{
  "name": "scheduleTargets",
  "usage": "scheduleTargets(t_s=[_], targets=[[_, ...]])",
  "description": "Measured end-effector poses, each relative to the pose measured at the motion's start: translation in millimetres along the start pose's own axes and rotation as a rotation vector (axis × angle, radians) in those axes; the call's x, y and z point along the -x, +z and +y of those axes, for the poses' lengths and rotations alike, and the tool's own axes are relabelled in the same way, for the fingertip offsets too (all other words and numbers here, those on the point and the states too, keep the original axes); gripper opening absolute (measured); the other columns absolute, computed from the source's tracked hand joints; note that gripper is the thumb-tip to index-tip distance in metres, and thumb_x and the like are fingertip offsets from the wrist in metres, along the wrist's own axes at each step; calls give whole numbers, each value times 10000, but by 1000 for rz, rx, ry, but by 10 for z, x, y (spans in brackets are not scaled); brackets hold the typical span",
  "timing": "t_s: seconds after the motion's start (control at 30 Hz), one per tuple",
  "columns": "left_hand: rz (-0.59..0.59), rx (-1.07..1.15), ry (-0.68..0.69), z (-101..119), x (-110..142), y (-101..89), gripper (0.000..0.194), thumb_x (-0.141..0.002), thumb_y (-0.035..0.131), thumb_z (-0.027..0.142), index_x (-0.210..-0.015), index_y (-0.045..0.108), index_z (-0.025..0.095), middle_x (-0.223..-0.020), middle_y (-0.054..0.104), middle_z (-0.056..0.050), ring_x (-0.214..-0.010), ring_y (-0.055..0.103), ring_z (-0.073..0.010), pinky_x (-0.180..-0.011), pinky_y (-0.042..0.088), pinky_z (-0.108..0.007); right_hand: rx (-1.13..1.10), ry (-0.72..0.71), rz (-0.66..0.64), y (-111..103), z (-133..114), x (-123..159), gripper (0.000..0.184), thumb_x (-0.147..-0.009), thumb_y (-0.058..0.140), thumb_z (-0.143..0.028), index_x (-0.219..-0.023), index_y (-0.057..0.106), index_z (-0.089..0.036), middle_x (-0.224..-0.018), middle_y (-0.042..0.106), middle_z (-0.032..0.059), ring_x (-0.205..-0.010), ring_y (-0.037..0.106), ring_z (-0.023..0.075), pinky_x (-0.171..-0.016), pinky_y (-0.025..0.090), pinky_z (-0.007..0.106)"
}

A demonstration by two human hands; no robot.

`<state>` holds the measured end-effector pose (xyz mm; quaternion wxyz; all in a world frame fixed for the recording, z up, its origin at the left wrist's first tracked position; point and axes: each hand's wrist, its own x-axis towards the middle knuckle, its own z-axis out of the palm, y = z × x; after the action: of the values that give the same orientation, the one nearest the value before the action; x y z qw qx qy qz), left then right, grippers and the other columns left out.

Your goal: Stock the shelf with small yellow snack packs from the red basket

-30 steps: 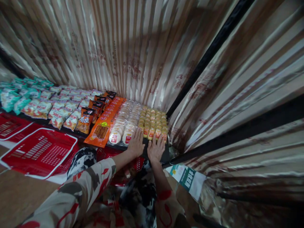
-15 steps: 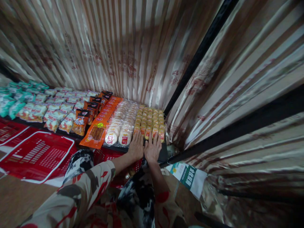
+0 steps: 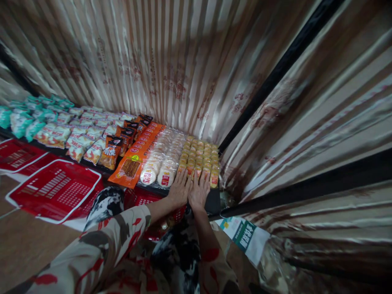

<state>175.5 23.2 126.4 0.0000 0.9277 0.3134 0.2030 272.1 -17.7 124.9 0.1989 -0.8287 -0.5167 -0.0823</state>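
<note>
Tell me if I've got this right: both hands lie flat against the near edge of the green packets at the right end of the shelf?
Not quite. In the head view the left hand and right hand lie flat at the right end of the shelf, but against small yellow packets. The green packets are at the far left end.

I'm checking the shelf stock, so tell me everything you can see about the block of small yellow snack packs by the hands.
The small yellow snack packs lie in tight rows, forming a rectangular block at the right end of the dark shelf, beside the round white cakes. They look like glossy wrapped pieces, yellow with red-orange labels at the near ends. The left hand and right hand lie flat, fingertips against the nearest row. The striped curtain hangs behind.
</note>
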Motion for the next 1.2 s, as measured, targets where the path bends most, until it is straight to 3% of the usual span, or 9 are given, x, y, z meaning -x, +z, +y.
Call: scheduleTargets(t_s=[0.2,0.4,0.5,0.67,0.87,1.07,1.2], targets=[[37,-3,22,-25,313,-219,500,-901,393,287,-1359,388,85,-1492,249,-175,-1410,96,-288,-1133,168,-514,-58,-51,74,-77,-167,146,492,-943,261,-284,-1419,318,-177,-1534,157,115,-1421,16,247,-1091,206,481],[46,-67,-249,-339,1010,-408,572,-860,440,255,-1403,329,112,-1513,194,-172,-1409,49,-315,-1116,189,-516,-124,-243,-16,23,-660,443,464,-940,299,-258,-1391,378,-184,-1517,220,122,-1417,97,245,-1064,273,434],[57,-80,-324,-575,1210,-429,585,-843,443,221,-1394,324,65,-1506,190,-201,-1408,40,-317,-1110,209,-510,-143,-323,-26,137,-857,517,452,-928,334,-213,-1373,409,-192,-1513,236,114,-1417,92,250,-1059,280,418],[60,-62,-252,-814,1224,-401,560,-845,414,204,-1370,338,23,-1479,269,-207,-1410,82,-293,-1115,208,-502,-117,-327,-19,217,-961,514,437,-934,319,-199,-1355,435,-206,-1509,254,98,-1416,105,241,-1043,304,413],[146,75,-225,-826,1174,-307,561,-873,383,236,-1378,296,6,-1493,211,-222,-1412,46,-287,-1102,253,-488,-111,-337,-24,166,-961,429,444,-940,292,-248,-1350,435,-152,-1510,244,113,-1418,86,236,-1051,311,426],[179,130,-211,-859,1222,-323,555,-811,404,140,-1350,350,18,-1494,206,-226,-1410,43,-303,-1087,275,-503,-107,-340,43,227,-1012,410,451,-938,293,-250,-1354,420,-132,-1509,237,133,-1416,86,245,-1053,314,458],[183,136,-179,-937,1239,-335,536,-814,402,143,-1337,376,28,-1466,285,-228,-1407,104,-306,-1076,282,-522,-100,-309,76,277,-1012,440,456,-933,300,-245,-1365,403,-139,-1512,229,130,-1415,84,251,-1056,308,475]])
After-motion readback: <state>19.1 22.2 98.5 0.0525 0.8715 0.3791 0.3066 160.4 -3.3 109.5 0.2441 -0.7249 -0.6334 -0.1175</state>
